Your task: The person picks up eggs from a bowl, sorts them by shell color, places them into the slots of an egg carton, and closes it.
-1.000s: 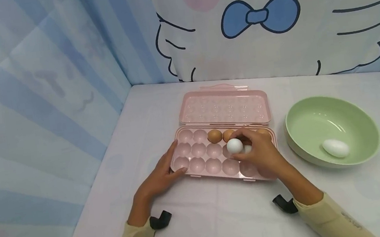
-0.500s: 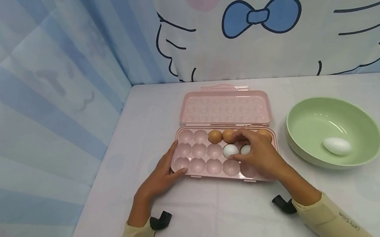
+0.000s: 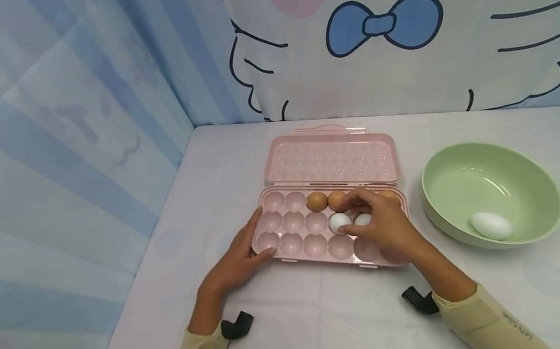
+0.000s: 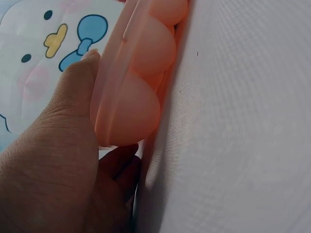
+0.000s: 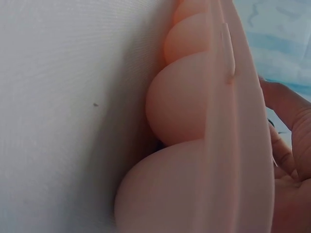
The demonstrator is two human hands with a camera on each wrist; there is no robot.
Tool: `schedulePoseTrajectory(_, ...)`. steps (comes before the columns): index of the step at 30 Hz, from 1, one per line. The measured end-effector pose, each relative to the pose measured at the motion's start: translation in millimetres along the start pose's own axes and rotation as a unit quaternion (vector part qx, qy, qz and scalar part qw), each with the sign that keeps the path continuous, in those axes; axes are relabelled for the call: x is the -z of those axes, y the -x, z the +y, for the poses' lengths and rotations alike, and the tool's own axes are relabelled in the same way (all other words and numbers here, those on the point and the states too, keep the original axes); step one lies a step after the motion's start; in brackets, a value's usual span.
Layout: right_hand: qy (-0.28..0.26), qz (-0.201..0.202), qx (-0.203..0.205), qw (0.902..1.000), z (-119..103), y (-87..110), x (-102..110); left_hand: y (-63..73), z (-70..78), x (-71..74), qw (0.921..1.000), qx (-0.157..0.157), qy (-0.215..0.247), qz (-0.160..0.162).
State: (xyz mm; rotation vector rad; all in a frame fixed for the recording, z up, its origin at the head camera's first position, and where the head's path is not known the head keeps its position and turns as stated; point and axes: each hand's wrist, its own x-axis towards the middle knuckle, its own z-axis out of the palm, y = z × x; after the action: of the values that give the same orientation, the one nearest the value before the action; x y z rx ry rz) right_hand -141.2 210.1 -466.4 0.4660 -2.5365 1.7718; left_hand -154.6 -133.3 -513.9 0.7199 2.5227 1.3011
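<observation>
A pink egg box lies open on the table, its lid folded back behind it. My left hand holds the box's left end, thumb on the front rim; in the left wrist view, fingers curl around the end below. My right hand reaches over the box's right half and pinches a white egg seated in a middle-row cup. Another white egg sits just right of it, partly under the fingers. Brown eggs, such as one brown egg, stand in the back row; some are partly hidden by my right hand.
To the right stands a large green bowl with one white egg lying in it. A white cloth covers the table. Patterned curtains hang at the left and back.
My right hand has lowered the white egg into a middle-row cup and its fingers stay on it. The egg in the bowl has rocked slightly. My left hand has not moved.
</observation>
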Motion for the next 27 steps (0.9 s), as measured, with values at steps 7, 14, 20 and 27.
schedulePoseTrajectory(7, -0.022, 0.017, 0.03, 0.9992, 0, 0.6, 3, -0.3, 0.1, -0.4, 1.0, 0.003, -0.001, 0.001)
schedulePoseTrajectory(14, -0.084, 0.026, 0.087, 0.9924, 5, 4.5, 8, -0.6, 1.3, -1.3, 1.0, -0.001, 0.007, 0.001)
schedulePoseTrajectory(20, -0.103, 0.043, 0.079, 0.9906, -1, 18.8, 32, -1.4, 0.5, -3.8, 1.0, -0.002, 0.004, -0.004)
schedulePoseTrajectory(27, -0.062, 0.111, 0.092, 0.9877, -13, 36.7, 81, 1.2, 2.8, -1.9, 1.0, 0.004, 0.007, 0.003)
